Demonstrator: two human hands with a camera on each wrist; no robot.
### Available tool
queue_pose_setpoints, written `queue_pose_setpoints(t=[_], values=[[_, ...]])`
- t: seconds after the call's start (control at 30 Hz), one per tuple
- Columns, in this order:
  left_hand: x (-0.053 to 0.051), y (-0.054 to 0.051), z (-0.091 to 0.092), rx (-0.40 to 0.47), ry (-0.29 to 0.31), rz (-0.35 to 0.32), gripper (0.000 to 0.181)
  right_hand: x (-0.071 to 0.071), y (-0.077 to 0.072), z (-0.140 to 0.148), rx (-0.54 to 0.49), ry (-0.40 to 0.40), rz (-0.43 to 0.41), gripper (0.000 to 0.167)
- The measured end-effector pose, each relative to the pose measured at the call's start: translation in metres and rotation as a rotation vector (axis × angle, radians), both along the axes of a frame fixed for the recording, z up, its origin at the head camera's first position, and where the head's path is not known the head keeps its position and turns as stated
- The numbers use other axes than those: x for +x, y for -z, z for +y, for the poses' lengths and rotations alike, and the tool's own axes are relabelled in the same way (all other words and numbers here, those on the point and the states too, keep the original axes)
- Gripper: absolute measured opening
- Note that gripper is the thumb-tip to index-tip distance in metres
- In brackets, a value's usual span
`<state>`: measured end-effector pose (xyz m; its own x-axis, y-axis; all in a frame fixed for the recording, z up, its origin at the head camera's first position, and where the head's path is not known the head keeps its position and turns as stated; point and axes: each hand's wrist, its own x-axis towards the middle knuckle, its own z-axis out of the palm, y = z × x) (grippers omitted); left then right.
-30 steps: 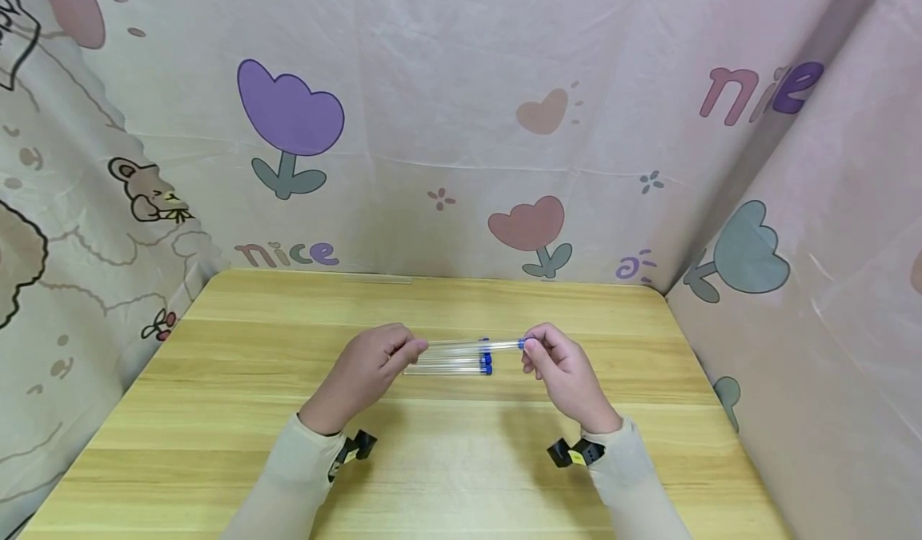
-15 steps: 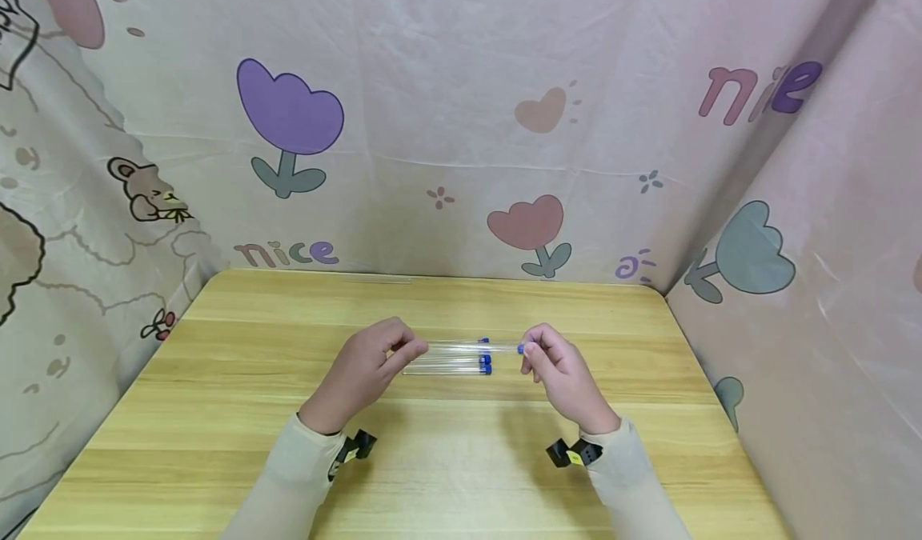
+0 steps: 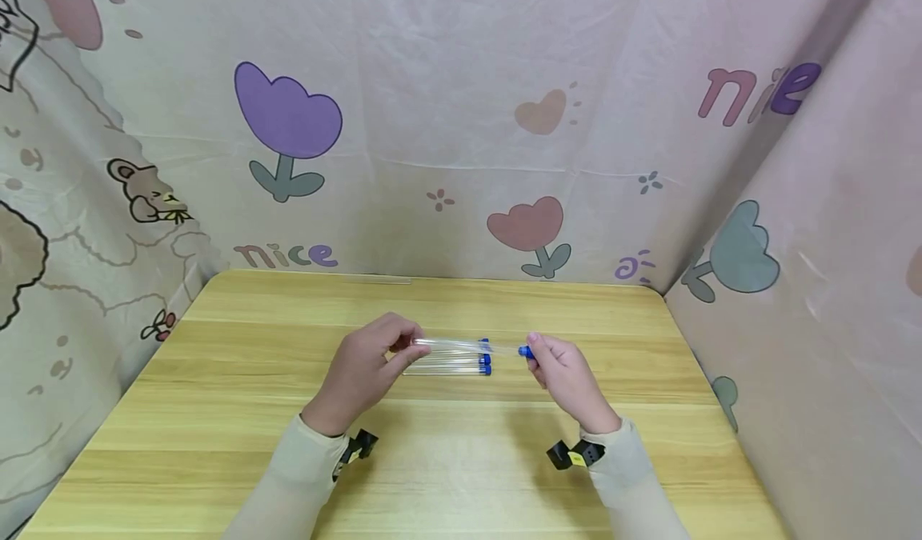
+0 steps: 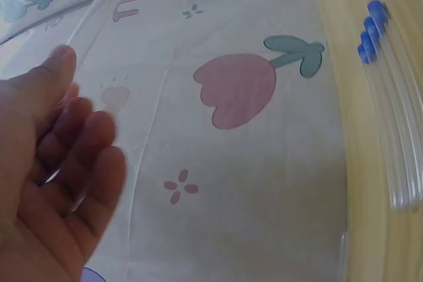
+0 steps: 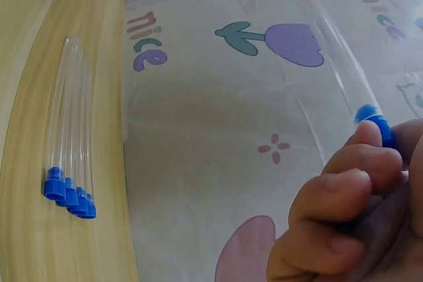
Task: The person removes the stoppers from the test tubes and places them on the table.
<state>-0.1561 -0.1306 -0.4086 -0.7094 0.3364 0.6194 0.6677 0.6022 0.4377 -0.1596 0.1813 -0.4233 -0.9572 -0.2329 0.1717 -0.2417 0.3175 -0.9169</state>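
Note:
A clear test tube [image 5: 337, 51] with a blue cap [image 3: 526, 351] is held roughly level above the table, between both hands. The left hand [image 3: 370, 368] pinches its plain end between thumb and fingers. At the other end the right hand [image 3: 571, 376] grips the blue cap, thumb on top in the head view. In the right wrist view the cap sits on the tube's mouth, partly behind the fingertips. Beneath, several similar capped test tubes [image 3: 450, 364] lie side by side on the wooden table, their caps pointing right; the held tube partly overlaps them in the head view.
The wood-patterned table [image 3: 461, 476] meets a printed curtain [image 3: 432, 124] at the back, with more curtain at both sides. A thin clear strip or tube [image 3: 378, 280] lies along the table's back edge. Small black cameras [image 3: 569, 454] are strapped to both wrists.
The right hand has turned around the cap, its thumb moving up and over. The tube's left end has risen slightly with the left fingers. The tubes on the table stay put.

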Motion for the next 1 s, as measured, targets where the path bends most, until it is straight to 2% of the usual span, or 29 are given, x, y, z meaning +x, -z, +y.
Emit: queue_pose_setpoints(t=[0.17,0.27,0.47,0.63,0.83,0.93,1.0], values=[[-0.0026,0.0038,0.0008,-0.133,0.025,0.036,0.008,-0.0013,-0.003,0.0007,-0.018,-0.013,-0.021,0.053],[-0.003,0.0045,0.0012,-0.146,0.054,0.023,0.009,-0.0023,-0.0038,0.0014,-0.015,-0.02,-0.011,0.048],[-0.004,0.0038,0.0007,-0.069,0.088,-0.072,0.03,-0.0048,-0.0041,0.0033,-0.005,-0.056,0.048,0.034],[-0.0057,0.0071,-0.0015,0.021,0.13,-0.15,0.043,-0.0043,-0.0027,0.004,0.007,-0.072,0.142,0.024],[-0.0068,0.0093,-0.0039,0.089,0.137,-0.2,0.04,0.0003,-0.0041,0.004,-0.043,-0.131,0.184,0.009],[-0.0064,0.0084,-0.0053,0.104,0.129,-0.221,0.032,0.0017,-0.0037,0.0033,-0.079,-0.148,0.185,0.009],[-0.0055,0.0072,-0.0058,0.107,0.12,-0.237,0.023,0.0025,-0.0031,0.003,-0.095,-0.131,0.188,0.01]])
